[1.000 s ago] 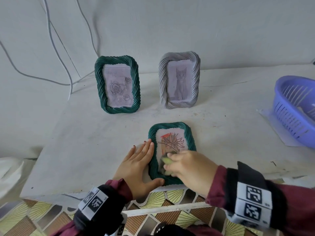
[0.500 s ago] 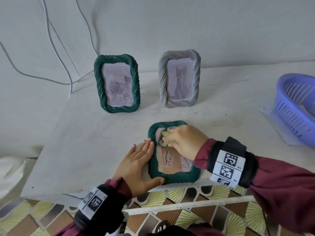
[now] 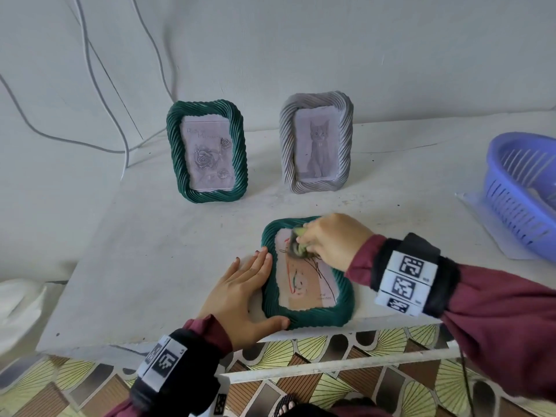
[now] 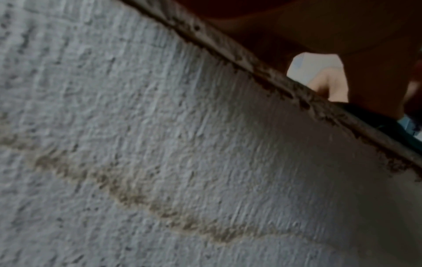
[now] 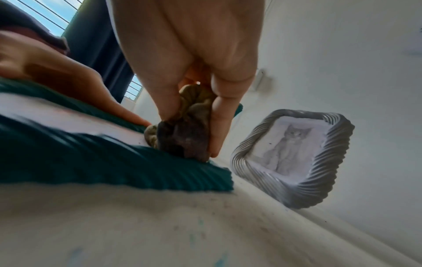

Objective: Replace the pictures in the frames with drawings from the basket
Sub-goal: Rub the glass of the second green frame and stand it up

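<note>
A green twisted frame (image 3: 310, 319) lies flat near the table's front edge with a coloured drawing (image 3: 304, 284) behind its glass. My right hand (image 3: 313, 242) pinches a crumpled yellow-grey cloth (image 3: 296, 245) and presses it on the frame's far end; the cloth (image 5: 182, 133) shows bunched between thumb and fingers (image 5: 219, 130). My left hand (image 3: 240, 284) lies flat against the frame's left side, thumb at its near corner. A second green frame (image 3: 207, 152) with a rose print and a grey frame (image 3: 316, 142) with a cat print stand upright at the back.
A purple plastic basket (image 3: 520, 191) sits on a sheet of paper at the right edge of the white table (image 3: 150, 266). White cables hang on the wall at left. A patterned cloth covers the near ledge. The left wrist view shows only rough plaster.
My right hand has swept the cloth from the frame's near end up to its far end, uncovering the lower drawing. The left hand has stayed flat beside the frame.
</note>
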A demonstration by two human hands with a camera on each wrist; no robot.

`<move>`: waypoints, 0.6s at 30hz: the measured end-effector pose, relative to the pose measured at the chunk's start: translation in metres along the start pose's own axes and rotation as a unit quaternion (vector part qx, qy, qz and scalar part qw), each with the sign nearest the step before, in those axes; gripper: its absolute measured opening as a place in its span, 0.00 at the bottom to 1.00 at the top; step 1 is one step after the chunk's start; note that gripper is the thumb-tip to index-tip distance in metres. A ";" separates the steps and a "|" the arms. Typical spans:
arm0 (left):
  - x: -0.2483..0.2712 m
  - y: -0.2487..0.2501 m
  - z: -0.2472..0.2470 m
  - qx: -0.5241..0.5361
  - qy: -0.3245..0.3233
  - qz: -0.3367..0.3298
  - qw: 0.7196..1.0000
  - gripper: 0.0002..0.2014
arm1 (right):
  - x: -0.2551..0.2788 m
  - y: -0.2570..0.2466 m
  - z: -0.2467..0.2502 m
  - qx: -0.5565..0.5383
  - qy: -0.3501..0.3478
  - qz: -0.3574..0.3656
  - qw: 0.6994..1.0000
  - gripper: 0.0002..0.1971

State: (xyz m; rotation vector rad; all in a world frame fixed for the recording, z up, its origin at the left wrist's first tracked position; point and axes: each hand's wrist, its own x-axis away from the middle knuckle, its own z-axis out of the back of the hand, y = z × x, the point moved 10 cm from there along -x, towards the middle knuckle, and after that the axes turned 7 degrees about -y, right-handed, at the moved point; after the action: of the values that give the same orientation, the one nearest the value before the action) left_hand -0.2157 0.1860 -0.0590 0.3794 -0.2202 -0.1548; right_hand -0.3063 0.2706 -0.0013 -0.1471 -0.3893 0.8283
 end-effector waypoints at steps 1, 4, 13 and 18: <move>0.000 0.000 0.000 0.000 0.001 0.001 1.000 0.53 | -0.005 -0.001 0.003 -0.002 0.012 0.002 1.000 0.14; 0.000 0.001 0.000 -0.005 0.002 0.005 1.000 0.54 | -0.005 -0.014 -0.003 0.012 0.004 0.024 1.000 0.13; 0.000 0.000 0.000 0.002 0.006 -0.001 1.000 0.54 | 0.048 -0.035 -0.045 0.057 -0.119 0.104 0.986 0.18; 0.000 0.002 0.001 -0.007 -0.001 -0.007 1.000 0.53 | 0.010 -0.001 -0.014 0.024 -0.056 0.043 0.997 0.14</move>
State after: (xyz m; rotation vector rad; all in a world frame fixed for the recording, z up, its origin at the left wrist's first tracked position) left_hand -0.2154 0.1874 -0.0576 0.3660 -0.2190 -0.1711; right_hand -0.2936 0.2773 -0.0114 -0.0728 -0.4701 0.9327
